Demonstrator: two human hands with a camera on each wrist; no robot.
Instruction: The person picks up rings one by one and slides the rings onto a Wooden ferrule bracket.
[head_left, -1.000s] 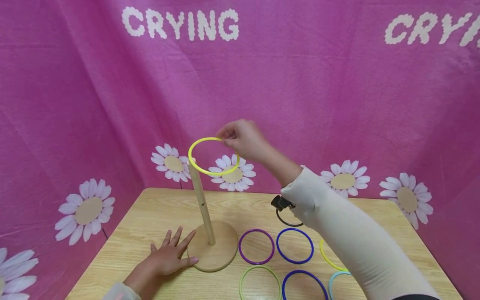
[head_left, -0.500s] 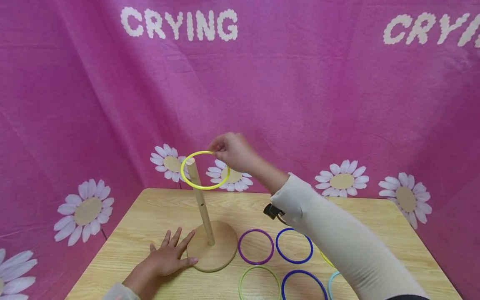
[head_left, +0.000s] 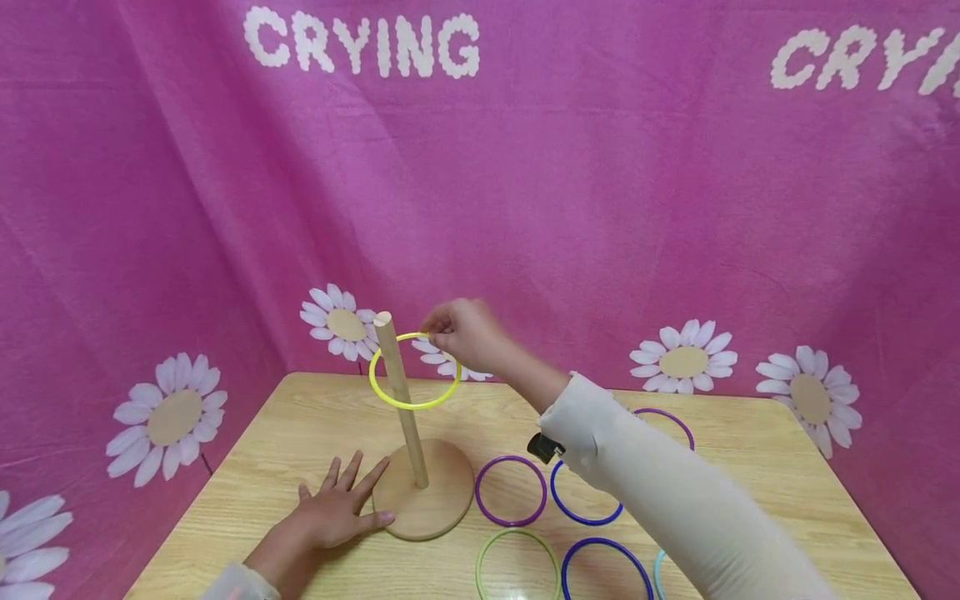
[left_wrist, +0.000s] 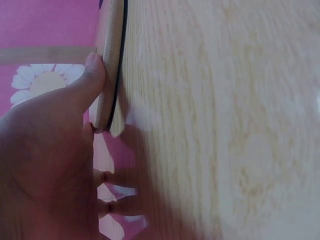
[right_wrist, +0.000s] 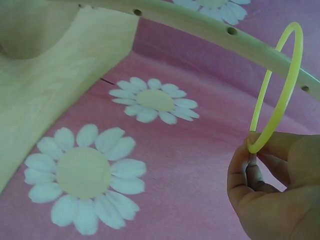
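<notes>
In the head view a wooden post [head_left: 412, 442] rises, slightly tilted in view, from a round wooden base [head_left: 450, 500]. A yellow ring [head_left: 414, 406] circles the post a short way below its top. Thumb and fingers of my right hand [head_left: 474, 337] pinch the ring's far right edge; the right wrist view shows the pinch on the yellow ring [right_wrist: 285, 97], with the post passing through it. My left hand [head_left: 330, 515] lies at the base's left side, fingers spread. In the left wrist view its thumb [left_wrist: 92, 75] presses the rim of the base [left_wrist: 114, 60].
On the wooden table [head_left: 300, 433] right of the base lie a purple ring [head_left: 477, 492], a green ring [head_left: 517, 532], blue rings and a light blue ring [head_left: 657, 575]. The right sleeve [head_left: 660, 483] covers part of them. A pink flowered curtain [head_left: 570, 208] hangs behind.
My right hand has lowered the yellow ring from above the post's top to around its upper part. The left hand has stayed at the base.
</notes>
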